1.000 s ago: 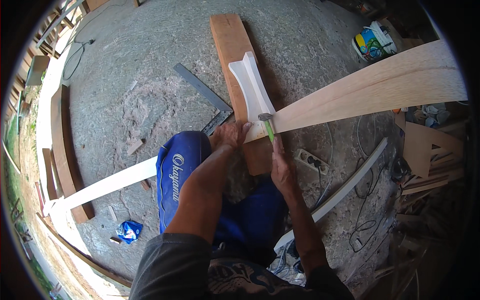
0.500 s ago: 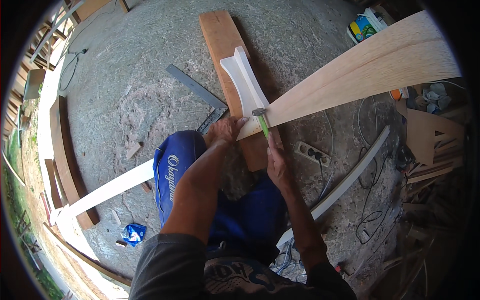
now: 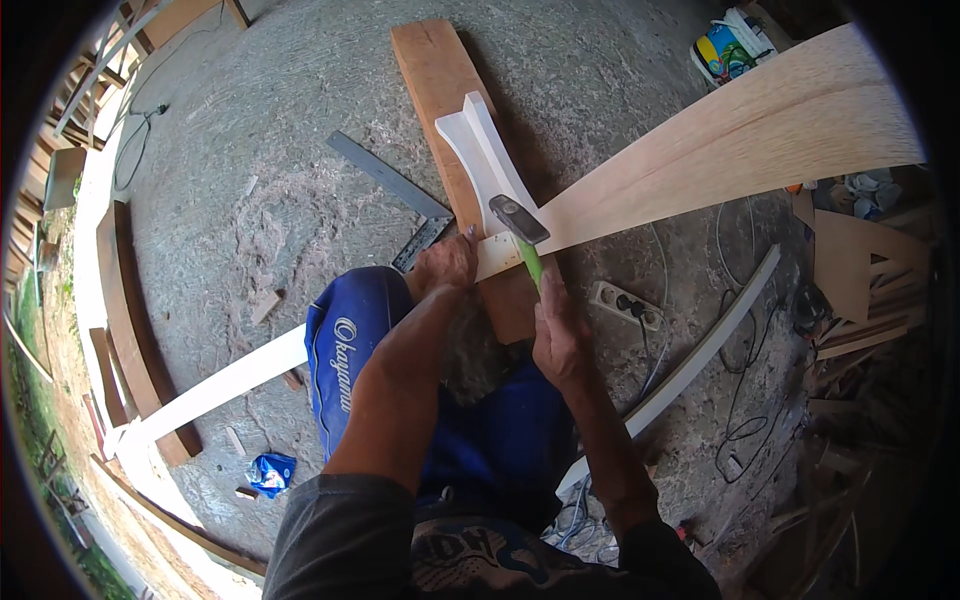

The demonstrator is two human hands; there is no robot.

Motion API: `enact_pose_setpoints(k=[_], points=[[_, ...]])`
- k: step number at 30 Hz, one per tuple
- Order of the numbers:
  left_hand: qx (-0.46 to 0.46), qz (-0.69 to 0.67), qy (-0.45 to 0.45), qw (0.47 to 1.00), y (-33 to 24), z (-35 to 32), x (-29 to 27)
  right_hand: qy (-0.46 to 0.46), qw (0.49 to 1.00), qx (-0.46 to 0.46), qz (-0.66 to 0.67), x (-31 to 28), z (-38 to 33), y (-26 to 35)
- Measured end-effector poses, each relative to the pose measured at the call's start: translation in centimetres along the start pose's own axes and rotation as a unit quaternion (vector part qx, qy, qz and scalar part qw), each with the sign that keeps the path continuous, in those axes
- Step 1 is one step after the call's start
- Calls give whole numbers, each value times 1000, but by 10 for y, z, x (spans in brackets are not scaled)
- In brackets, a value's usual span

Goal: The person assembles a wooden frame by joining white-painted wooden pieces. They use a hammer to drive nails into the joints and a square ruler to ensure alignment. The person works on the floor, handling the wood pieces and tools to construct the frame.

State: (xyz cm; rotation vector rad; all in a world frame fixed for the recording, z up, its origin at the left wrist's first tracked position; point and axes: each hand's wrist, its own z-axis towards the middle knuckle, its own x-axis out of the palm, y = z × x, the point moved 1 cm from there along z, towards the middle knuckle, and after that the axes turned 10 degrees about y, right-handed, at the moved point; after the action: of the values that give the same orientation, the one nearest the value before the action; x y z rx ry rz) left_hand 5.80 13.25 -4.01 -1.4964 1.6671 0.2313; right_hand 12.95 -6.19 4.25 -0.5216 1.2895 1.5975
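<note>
My right hand (image 3: 562, 335) is closed around the green handle of a hammer (image 3: 520, 220). The hammer's dark metal head is raised over the joint of two pale wooden pieces. One is a long, wide board (image 3: 700, 140) running off to the upper right. The other, a shorter piece with curved edges and a raised rib (image 3: 483, 150), lies along a thick brown plank (image 3: 435, 60) on the floor. At the near end of the long board, my left hand (image 3: 447, 262) grips its edge, thumb up by the joint. Small dark dots mark that end.
A metal try square (image 3: 385, 175) lies left of the plank. To the right are a power strip (image 3: 627, 305) with cables and a narrow pale strip (image 3: 705, 345). Wood scraps (image 3: 865, 340) pile up at the far right. A blue packet (image 3: 270, 474) rests at lower left.
The hammer head has come up off the joint toward me, looking larger now. My left thumb has drawn back from the joint a little. The wooden pieces have barely shifted.
</note>
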Motion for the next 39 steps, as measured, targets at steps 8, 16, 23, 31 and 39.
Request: enact_pose_setpoints(k=[8, 16, 23, 31, 39], points=[[13, 6, -14, 1000, 3, 6, 5, 111, 988, 110, -12, -6, 1, -2], [32, -6, -33, 999, 4, 7, 6, 171, 962, 209, 45, 1, -3, 0], [5, -3, -20, 1000, 4, 1, 8, 10, 987, 34, 156, -1, -8, 1], [21, -4, -29, 999, 1, 2, 4, -59, 998, 7, 12, 4, -4, -2], [13, -7, -45, 999, -1, 6, 0, 74, 992, 97, 23, 18, -3, -12]])
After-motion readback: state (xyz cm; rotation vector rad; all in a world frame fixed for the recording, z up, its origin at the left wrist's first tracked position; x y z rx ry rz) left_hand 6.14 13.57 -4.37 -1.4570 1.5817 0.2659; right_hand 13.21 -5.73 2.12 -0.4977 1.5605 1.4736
